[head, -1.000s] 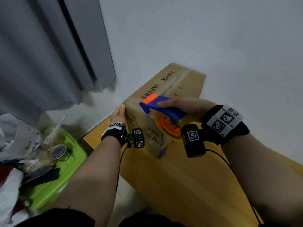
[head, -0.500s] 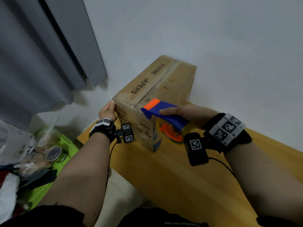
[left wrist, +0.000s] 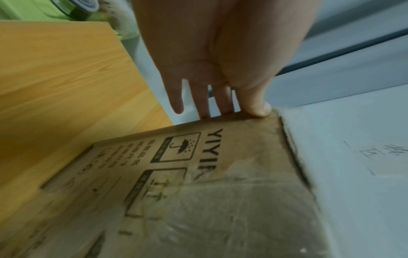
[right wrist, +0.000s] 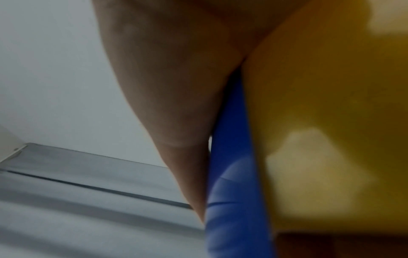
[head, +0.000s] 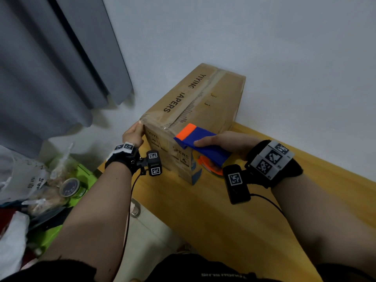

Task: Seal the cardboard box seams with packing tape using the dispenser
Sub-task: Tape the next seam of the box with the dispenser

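Head view: box (head: pixel 195 119) stands on the desk (head: pixel 234 220) against the wall; left hand (head: pixel 133 133) rests at its near left top corner; right hand (head: pixel 227 140) grips the blue dispenser (head: pixel 203 144) beside the box's near right edge, its orange roll (head: pixel 209 167) below. Left wrist view: straight fingers (left wrist: pixel 223 101) and thumb (left wrist: pixel 256 106) touch the box (left wrist: pixel 220 192) edge, holding nothing. Right wrist view: blurred; a finger (right wrist: pixel 176 104) lies along the dispenser (right wrist: pixel 232 209)
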